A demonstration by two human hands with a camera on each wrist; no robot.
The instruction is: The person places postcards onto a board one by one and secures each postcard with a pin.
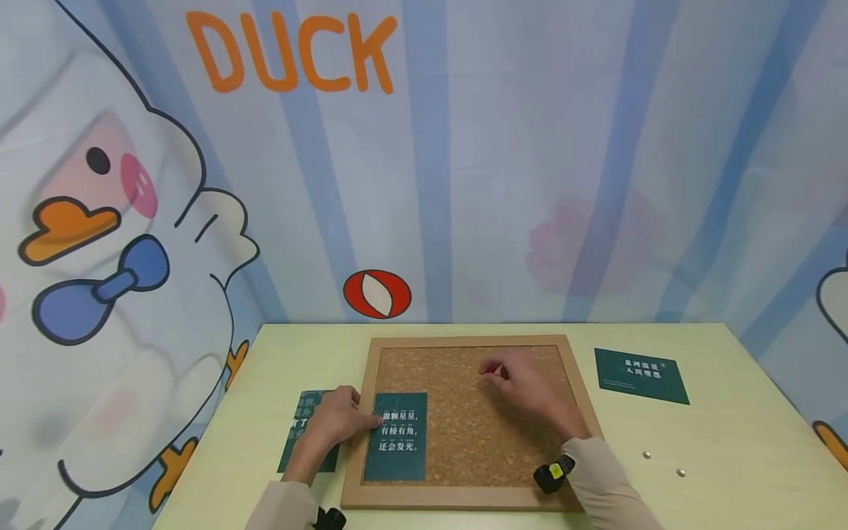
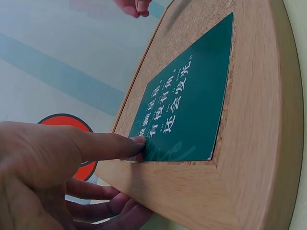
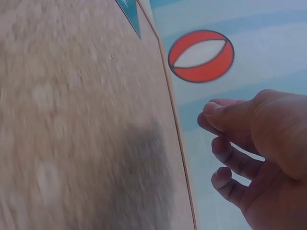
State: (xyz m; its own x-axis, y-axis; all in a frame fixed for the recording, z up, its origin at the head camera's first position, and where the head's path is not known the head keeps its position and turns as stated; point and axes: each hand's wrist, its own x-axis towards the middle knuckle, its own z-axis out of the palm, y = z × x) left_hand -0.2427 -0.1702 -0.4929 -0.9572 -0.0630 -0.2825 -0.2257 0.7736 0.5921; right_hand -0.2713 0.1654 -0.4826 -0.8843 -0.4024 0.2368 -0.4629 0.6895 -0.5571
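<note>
My left hand (image 1: pixel 341 414) lies across the left side of the framed cork board (image 1: pixel 490 412). Its thumb presses the edge of a dark green card (image 1: pixel 400 460) with white writing, while bent fingers (image 2: pixel 103 206) touch the frame's outer side. That card stands upright along the board's left inner edge. Over the upper middle of the cork hovers my right hand (image 1: pixel 523 379), clear of the surface. Thumb and forefinger meet at the tips, the other fingers (image 3: pixel 221 177) loosely curled. Anything small between those tips is hidden.
Another green card (image 1: pixel 306 430) lies left of the board, partly under my left hand. A third card (image 1: pixel 642 375) is on the table (image 1: pixel 735 449) at the right. Two small silver tacks, a farther one (image 1: pixel 647 455) and a nearer one (image 1: pixel 681 472), sit below it. A printed curtain (image 1: pixel 490 162) hangs behind.
</note>
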